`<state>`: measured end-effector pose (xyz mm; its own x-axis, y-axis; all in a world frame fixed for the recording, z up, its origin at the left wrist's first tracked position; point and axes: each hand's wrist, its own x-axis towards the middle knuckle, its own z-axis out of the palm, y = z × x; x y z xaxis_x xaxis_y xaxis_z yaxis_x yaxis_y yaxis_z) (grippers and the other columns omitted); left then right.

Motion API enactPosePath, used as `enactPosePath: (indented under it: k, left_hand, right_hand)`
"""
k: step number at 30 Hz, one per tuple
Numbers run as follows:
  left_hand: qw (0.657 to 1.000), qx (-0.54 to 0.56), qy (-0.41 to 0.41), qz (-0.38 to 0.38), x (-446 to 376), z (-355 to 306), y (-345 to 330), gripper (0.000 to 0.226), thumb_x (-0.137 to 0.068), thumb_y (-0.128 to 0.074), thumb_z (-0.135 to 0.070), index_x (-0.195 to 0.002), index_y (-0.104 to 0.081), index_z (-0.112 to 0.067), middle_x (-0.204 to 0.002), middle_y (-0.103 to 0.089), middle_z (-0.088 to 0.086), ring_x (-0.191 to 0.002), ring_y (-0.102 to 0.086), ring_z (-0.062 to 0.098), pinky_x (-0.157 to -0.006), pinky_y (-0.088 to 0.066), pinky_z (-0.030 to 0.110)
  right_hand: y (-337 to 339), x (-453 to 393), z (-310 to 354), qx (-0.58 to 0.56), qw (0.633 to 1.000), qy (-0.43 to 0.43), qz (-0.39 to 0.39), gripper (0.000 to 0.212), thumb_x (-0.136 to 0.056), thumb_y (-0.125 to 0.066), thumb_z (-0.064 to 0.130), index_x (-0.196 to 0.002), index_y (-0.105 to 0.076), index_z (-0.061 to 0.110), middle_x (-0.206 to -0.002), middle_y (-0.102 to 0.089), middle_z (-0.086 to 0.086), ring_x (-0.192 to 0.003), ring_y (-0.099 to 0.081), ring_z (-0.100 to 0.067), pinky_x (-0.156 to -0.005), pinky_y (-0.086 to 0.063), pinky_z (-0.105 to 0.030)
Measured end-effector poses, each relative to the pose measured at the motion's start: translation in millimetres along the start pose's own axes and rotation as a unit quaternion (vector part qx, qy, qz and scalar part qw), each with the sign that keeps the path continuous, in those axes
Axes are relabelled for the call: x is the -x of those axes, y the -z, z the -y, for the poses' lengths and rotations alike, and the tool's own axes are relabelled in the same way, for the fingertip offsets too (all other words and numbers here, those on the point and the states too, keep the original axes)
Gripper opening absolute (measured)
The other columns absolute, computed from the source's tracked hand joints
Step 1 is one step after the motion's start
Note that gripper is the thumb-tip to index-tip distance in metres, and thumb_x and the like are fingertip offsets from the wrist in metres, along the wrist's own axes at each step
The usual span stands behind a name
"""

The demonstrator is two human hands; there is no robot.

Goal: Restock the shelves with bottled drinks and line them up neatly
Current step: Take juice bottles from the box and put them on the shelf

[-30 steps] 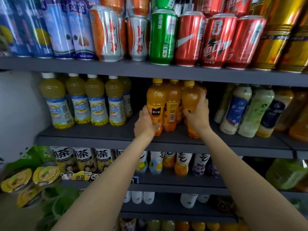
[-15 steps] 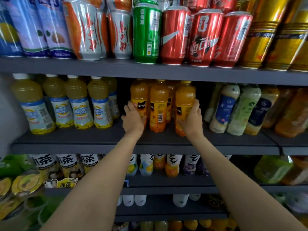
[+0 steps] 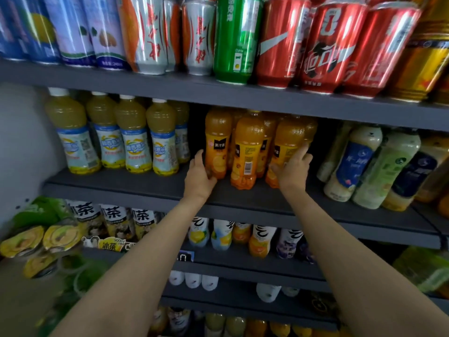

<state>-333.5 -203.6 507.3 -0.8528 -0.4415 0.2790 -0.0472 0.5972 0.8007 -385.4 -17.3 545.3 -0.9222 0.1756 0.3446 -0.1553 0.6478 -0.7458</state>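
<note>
Orange juice bottles (image 3: 246,152): cluster standing on the middle shelf (image 3: 145,188), three in front, more behind. Left hand (image 3: 200,173): fingers curled round the lower body of the leftmost bottle (image 3: 216,142). Right hand (image 3: 292,170): grips the rightmost bottle (image 3: 286,149), fingers wrapped round its right side. Yellow-drink bottles (image 3: 126,137): row to the left, same shelf. Pale bottles (image 3: 364,166): leaning, to the right. Cans (image 3: 233,37): shelf above.

Orange juice bottles (image 3: 246,152), black-and-yellow labels, upright on dark grey shelf (image 3: 136,184). Leftmost bottle (image 3: 216,142) in left grip (image 3: 199,175); rightmost bottle (image 3: 286,147) in right grip (image 3: 292,170). Middle one, barcode outward, stands between grips, nearer the shelf edge.
</note>
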Motion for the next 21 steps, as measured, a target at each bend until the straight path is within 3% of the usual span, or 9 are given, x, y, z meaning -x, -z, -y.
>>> enactPosePath:
  k: [4, 6, 9, 12, 14, 17, 21]
  left_hand:
    - [0.997, 0.013, -0.004, -0.074, 22.5, 14.7, 14.6, 0.057, -0.085, -0.057, -0.004, -0.136, -0.034, -0.009, -0.135, -0.044, 0.010, -0.117, -0.050, 0.025, -0.095, -0.044, 0.037]
    - [0.993, 0.042, -0.027, -0.109, 40.5, 18.8, 27.2, 0.049, -0.086, -0.054, -0.003, -0.132, -0.038, -0.008, -0.128, -0.047, 0.007, -0.111, -0.051, 0.019, -0.090, -0.043, 0.029]
    - [0.988, 0.052, -0.048, -0.137, 78.1, 40.3, 55.6, 0.039, -0.088, -0.051, -0.003, -0.125, -0.043, -0.010, -0.116, -0.049, 0.002, -0.103, -0.051, 0.013, -0.084, -0.044, 0.027]
    - [0.991, 0.012, -0.001, -0.130, 131.8, 94.1, 91.9, 0.029, -0.091, -0.048, -0.008, -0.120, -0.047, -0.012, -0.104, -0.053, 0.001, -0.094, -0.053, 0.016, -0.077, -0.043, 0.029]
    - [0.989, -0.011, 0.082, -0.121, 180.9, 150.2, 116.2, 0.028, -0.092, -0.048, -0.012, -0.120, -0.047, -0.010, -0.107, -0.057, 0.007, -0.095, -0.055, 0.022, -0.079, -0.045, 0.033]
    - [0.969, -0.066, 0.228, -0.073, 273.6, 253.2, 157.9, 0.039, -0.086, -0.054, -0.007, -0.124, -0.048, -0.002, -0.122, -0.053, 0.016, -0.109, -0.054, 0.035, -0.091, -0.044, 0.043]
    - [0.865, -0.125, 0.485, 0.020, 404.8, 375.0, 230.1, 0.046, -0.088, -0.054, -0.010, -0.130, -0.040, -0.002, -0.122, -0.054, 0.021, -0.111, -0.053, 0.036, -0.092, -0.040, 0.039]
  right_hand:
    - [0.8, 23.1, 8.7, -0.015, 0.995, -0.023, -0.096, 0.077, -0.080, -0.069, 0.012, -0.141, -0.022, 0.002, -0.137, -0.028, -0.020, -0.123, -0.035, -0.038, -0.099, -0.036, -0.042]
    - [-5.4, 48.9, 20.1, -0.056, 0.987, 0.054, -0.141, 0.062, -0.082, -0.063, 0.007, -0.135, -0.032, 0.000, -0.134, -0.032, -0.020, -0.120, -0.039, -0.036, -0.097, -0.038, -0.041]
    - [-31.0, 99.5, 48.3, -0.111, 0.968, 0.199, -0.108, 0.048, -0.080, -0.055, 0.002, -0.126, -0.041, -0.001, -0.125, -0.037, -0.021, -0.112, -0.043, -0.034, -0.094, -0.042, -0.039]
    - [-74.9, 167.2, 77.7, -0.099, 0.949, 0.300, -0.008, 0.042, -0.081, -0.052, 0.003, -0.122, -0.043, 0.000, -0.121, -0.039, -0.021, -0.108, -0.045, -0.032, -0.090, -0.040, -0.036]
    - [-114.3, 224.6, 87.8, -0.056, 0.931, 0.350, 0.086, 0.038, -0.083, -0.053, 0.003, -0.120, -0.045, 0.000, -0.120, -0.041, -0.021, -0.107, -0.046, -0.032, -0.088, -0.042, -0.036]
    - [-178.4, 326.3, 78.2, 0.113, 0.869, 0.384, 0.291, 0.045, -0.087, -0.055, 0.015, -0.128, -0.040, 0.004, -0.128, -0.039, -0.019, -0.116, -0.042, -0.034, -0.092, -0.040, -0.039]
    - [-246.5, 453.5, 38.7, 0.196, 0.749, 0.377, 0.508, 0.055, -0.079, -0.064, 0.015, -0.128, -0.043, 0.005, -0.126, -0.040, -0.020, -0.118, -0.040, -0.041, -0.094, -0.040, -0.045]
